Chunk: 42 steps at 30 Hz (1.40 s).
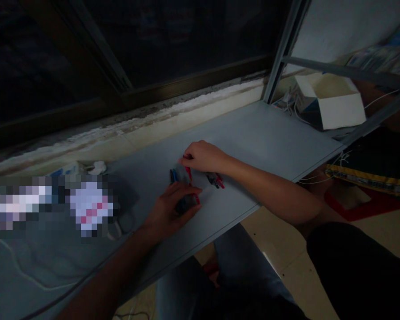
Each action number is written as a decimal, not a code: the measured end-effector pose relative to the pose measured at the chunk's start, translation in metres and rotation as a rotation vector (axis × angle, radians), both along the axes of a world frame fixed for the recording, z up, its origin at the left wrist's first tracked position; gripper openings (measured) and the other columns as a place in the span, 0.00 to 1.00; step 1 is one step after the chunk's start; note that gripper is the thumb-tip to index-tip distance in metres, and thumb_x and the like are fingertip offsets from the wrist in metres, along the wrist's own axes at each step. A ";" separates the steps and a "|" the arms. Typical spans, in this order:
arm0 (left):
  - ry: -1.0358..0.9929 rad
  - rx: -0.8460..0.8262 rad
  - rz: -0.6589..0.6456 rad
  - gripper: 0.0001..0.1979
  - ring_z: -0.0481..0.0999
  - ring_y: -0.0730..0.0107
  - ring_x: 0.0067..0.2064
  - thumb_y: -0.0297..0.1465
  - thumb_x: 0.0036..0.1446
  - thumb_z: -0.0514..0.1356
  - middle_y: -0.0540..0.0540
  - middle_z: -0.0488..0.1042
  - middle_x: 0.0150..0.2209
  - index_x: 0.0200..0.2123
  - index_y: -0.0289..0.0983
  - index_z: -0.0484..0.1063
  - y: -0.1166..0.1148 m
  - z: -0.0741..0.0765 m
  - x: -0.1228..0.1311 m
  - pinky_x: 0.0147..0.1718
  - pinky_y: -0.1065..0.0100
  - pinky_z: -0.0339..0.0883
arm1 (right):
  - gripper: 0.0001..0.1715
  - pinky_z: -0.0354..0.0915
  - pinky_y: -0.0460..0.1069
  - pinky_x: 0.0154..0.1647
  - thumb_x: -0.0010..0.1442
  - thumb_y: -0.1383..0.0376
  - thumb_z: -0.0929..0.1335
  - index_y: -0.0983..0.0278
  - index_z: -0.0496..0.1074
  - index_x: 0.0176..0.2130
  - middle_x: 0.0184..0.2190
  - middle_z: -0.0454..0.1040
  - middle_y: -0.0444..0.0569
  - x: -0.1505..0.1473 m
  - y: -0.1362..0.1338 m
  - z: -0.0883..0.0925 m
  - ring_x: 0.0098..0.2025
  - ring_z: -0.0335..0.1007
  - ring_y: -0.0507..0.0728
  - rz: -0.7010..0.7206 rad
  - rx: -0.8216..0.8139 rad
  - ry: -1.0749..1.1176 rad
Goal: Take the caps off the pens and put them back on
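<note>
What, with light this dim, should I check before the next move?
Left hand on the dark grey object: ok, fingers lie over it.
Right hand holding the red piece: cannot tell, fingers hide the contact.
Red-and-black item beside the right forearm: ok, not held.
Items set back from the front edge of the grey desk: ok.
Lighting: not ok, too dim to read small parts.

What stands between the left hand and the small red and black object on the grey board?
The dark item with red and blue parts lies in the way, touching the left hand. Beyond it lies the small object, near the right hand.
</note>
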<state>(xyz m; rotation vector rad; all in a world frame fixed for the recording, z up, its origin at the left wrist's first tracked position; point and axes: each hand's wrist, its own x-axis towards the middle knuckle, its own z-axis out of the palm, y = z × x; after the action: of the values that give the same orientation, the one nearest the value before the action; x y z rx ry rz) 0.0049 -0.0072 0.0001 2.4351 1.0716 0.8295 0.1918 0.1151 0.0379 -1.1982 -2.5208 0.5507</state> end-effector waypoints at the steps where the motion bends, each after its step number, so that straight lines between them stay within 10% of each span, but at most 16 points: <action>1: 0.002 -0.002 -0.001 0.10 0.80 0.62 0.47 0.34 0.66 0.64 0.45 0.81 0.44 0.50 0.41 0.76 0.001 -0.001 0.000 0.49 0.61 0.75 | 0.24 0.49 0.51 0.31 0.70 0.55 0.65 0.67 0.80 0.31 0.27 0.76 0.52 0.000 0.000 0.000 0.28 0.62 0.53 -0.007 -0.003 -0.008; 14: 0.062 0.017 -0.006 0.15 0.79 0.60 0.50 0.36 0.67 0.64 0.45 0.80 0.46 0.55 0.44 0.74 0.002 -0.003 -0.001 0.52 0.58 0.71 | 0.22 0.50 0.50 0.30 0.69 0.57 0.65 0.67 0.81 0.33 0.29 0.78 0.53 0.000 0.001 0.001 0.28 0.63 0.52 -0.021 0.002 -0.057; 22: 0.335 0.098 0.482 0.17 0.77 0.57 0.37 0.48 0.64 0.62 0.45 0.74 0.35 0.34 0.40 0.72 0.006 0.003 -0.005 0.38 0.60 0.71 | 0.24 0.60 0.50 0.33 0.67 0.53 0.67 0.69 0.82 0.44 0.41 0.83 0.66 0.010 0.008 0.003 0.40 0.78 0.64 -0.102 0.033 -0.277; 29: 0.532 -0.138 0.613 0.20 0.77 0.59 0.27 0.49 0.64 0.59 0.45 0.78 0.30 0.27 0.42 0.71 0.003 0.011 0.004 0.23 0.65 0.57 | 0.30 0.59 0.51 0.32 0.69 0.49 0.65 0.70 0.83 0.44 0.40 0.83 0.68 0.010 0.003 0.004 0.40 0.78 0.65 -0.012 0.051 -0.288; 42: -0.088 -0.204 0.566 0.14 0.71 0.71 0.25 0.44 0.62 0.60 0.53 0.71 0.23 0.32 0.41 0.70 0.005 0.004 -0.006 0.27 0.70 0.64 | 0.43 0.55 0.47 0.31 0.70 0.37 0.60 0.65 0.67 0.20 0.17 0.64 0.43 -0.008 -0.016 0.007 0.22 0.62 0.49 0.168 -0.296 0.151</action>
<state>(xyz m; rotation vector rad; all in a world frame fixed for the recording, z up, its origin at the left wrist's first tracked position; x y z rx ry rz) -0.0010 -0.0019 0.0041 1.9248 1.7503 0.9222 0.1842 0.0992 0.0449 -0.9959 -2.4839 1.0458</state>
